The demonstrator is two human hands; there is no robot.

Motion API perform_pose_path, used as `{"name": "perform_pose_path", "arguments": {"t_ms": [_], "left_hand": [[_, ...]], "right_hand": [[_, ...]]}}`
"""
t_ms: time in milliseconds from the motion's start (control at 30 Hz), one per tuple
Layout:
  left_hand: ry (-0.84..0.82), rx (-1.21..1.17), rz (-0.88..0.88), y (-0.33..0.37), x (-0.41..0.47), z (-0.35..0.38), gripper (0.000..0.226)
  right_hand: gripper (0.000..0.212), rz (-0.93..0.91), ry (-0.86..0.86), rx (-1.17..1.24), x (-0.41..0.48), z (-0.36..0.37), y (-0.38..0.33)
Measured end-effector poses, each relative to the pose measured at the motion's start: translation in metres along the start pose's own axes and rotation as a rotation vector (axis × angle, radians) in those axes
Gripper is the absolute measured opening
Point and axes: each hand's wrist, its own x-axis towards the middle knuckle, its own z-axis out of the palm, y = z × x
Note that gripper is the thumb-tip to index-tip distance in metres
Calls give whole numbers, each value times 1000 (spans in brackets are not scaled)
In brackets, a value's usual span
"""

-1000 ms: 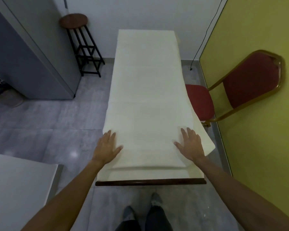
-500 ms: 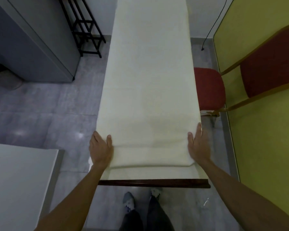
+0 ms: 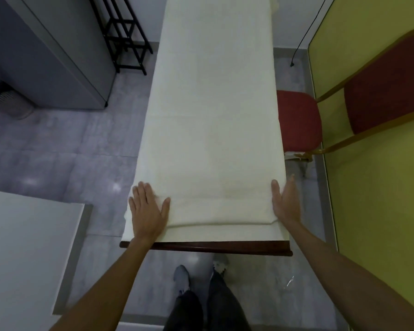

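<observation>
So: cream cloth lies flat along the whole table, its near end folded over into a band. Left hand presses flat on the band's left corner and right hand lies flat against its right edge. Grip is wide on both, holding nothing. Spreading looks done; I'd say only squaring the fold is left.

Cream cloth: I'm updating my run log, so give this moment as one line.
cloth: spread along table, near end folded | left hand: flat on fold | right hand: flat at fold's right edge
</observation>
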Motion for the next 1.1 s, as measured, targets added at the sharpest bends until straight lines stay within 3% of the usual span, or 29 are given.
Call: {"name": "perform_pose_path", "arguments": {"t_ms": [233, 367, 467, 567, 667, 733, 900, 1100], "left_hand": [[-50, 73, -4, -23, -68, -7, 113], [-83, -64, -236, -26, -72, -25, 130], [-125, -113, -356, -29, -69, -28, 124], [-135, -201, -446, -39, -68, -28, 99], [-118, -260, -443, -45, -60, -33, 57], [-89, -286, -439, -51, -55, -34, 44], [34, -295, -363, -69, -52, -37, 36], [38, -67, -192, -71, -62, -47, 37]], "right_hand": [[95, 13, -99, 81, -71, -8, 19], [103, -6, -142, 33, -88, -13, 14], [110, 6, -170, -2, -95, -17, 19], [112, 35, -213, -13, -105, -19, 21], [106, 123, -202, -40, -106, -16, 22], [100, 151, -159, -75, -108, -15, 24], [40, 105, -35, -211, -115, -15, 21], [20, 84, 131, -426, -129, -15, 12]]}}
